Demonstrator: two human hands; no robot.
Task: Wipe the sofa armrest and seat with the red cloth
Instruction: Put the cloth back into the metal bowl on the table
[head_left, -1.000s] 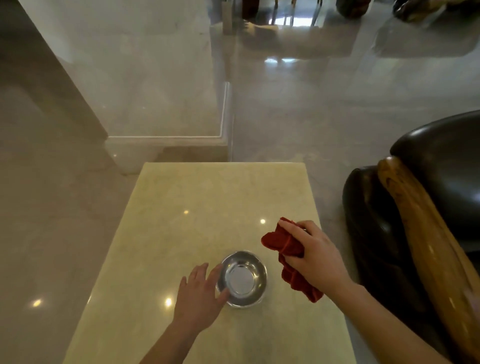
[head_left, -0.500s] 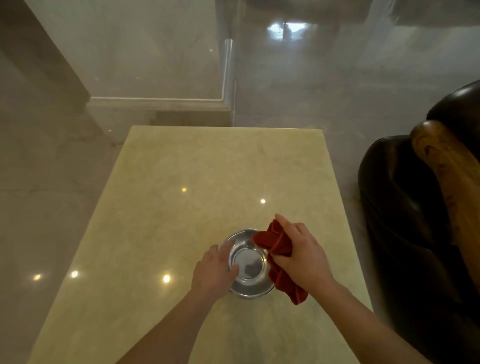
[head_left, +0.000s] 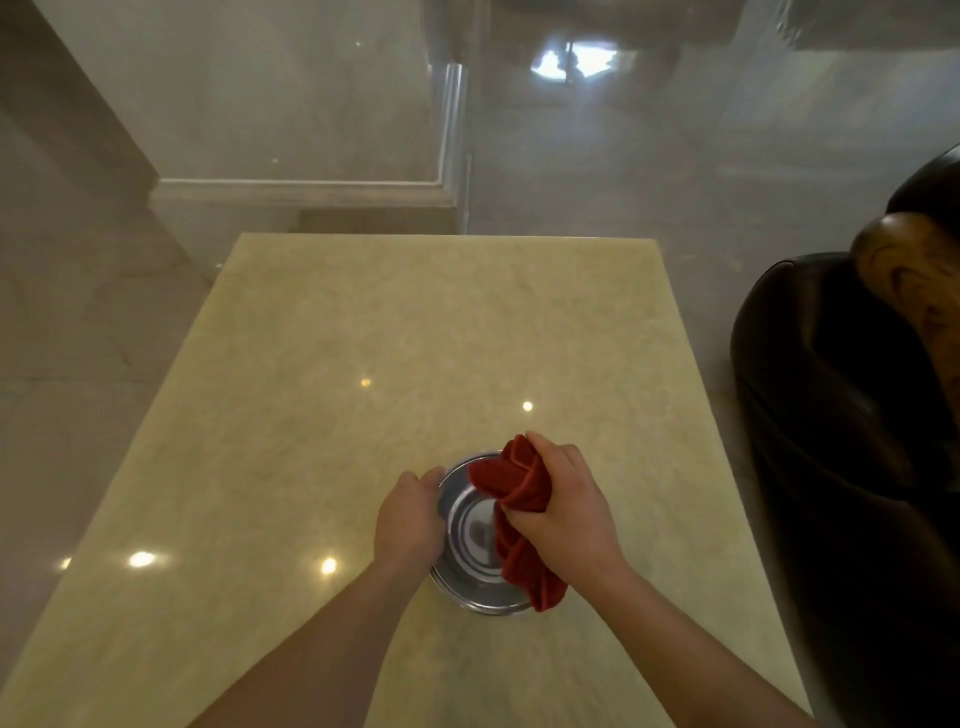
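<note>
my right hand (head_left: 563, 506) fisted tight round red cloth (head_left: 519, 512), bunched, top poking out above thumb, tail hanging below fist over right side of steel bowl (head_left: 470, 540). my left hand (head_left: 408, 517) curled on bowl's left rim, gripping it. bowl sits on beige marble table (head_left: 363, 364). dark leather sofa (head_left: 841, 415) with wooden armrest (head_left: 909, 280) well off to right, cloth nowhere near it.

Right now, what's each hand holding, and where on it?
Right hand grips the red cloth bunched around its middle, ends hanging over the steel bowl. Left hand holds the bowl's left rim.
</note>
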